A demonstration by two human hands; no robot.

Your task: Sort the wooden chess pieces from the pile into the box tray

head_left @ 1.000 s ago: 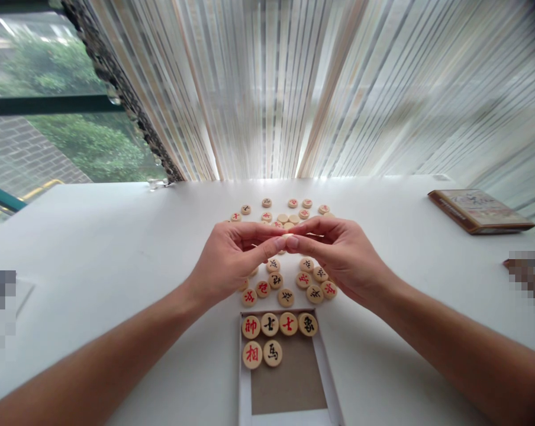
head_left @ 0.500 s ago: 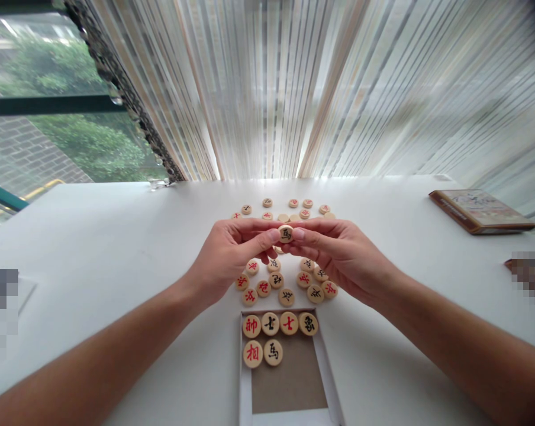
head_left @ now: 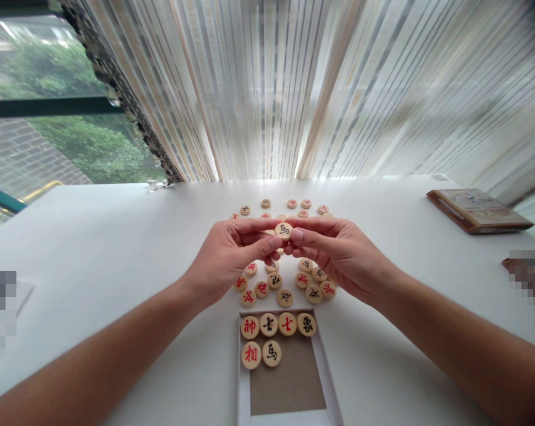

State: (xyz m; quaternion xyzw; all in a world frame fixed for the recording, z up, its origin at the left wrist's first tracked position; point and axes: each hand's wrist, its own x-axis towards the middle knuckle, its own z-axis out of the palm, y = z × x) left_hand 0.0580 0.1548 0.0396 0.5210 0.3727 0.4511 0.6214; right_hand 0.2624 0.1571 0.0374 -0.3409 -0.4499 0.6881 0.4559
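Note:
A round wooden Chinese chess piece [head_left: 284,230] with a black character is pinched between my left hand [head_left: 236,248] and my right hand [head_left: 329,242], face toward me. Thumbs and fingers of both hands grip its edges, above the table. Beneath and around the hands lie several loose chess pieces [head_left: 285,297] with red or black characters; some are partly hidden by the fingers. Closer to me, a shallow open box [head_left: 286,390] holds a row of pieces along its far side. A red-marked piece [head_left: 251,355] and a black-marked piece [head_left: 271,354] form a second row at its left.
The white table [head_left: 138,248] reaches to a striped curtain [head_left: 258,89] at the back. A brown box with a printed lid [head_left: 480,210] lies at the far right. Pixelated objects sit at both side edges. A window [head_left: 63,94] is at upper left.
The held piece has tilted a little and risen slightly between my fingers. Both hands stay in nearly the same place, and the view has shifted slightly.

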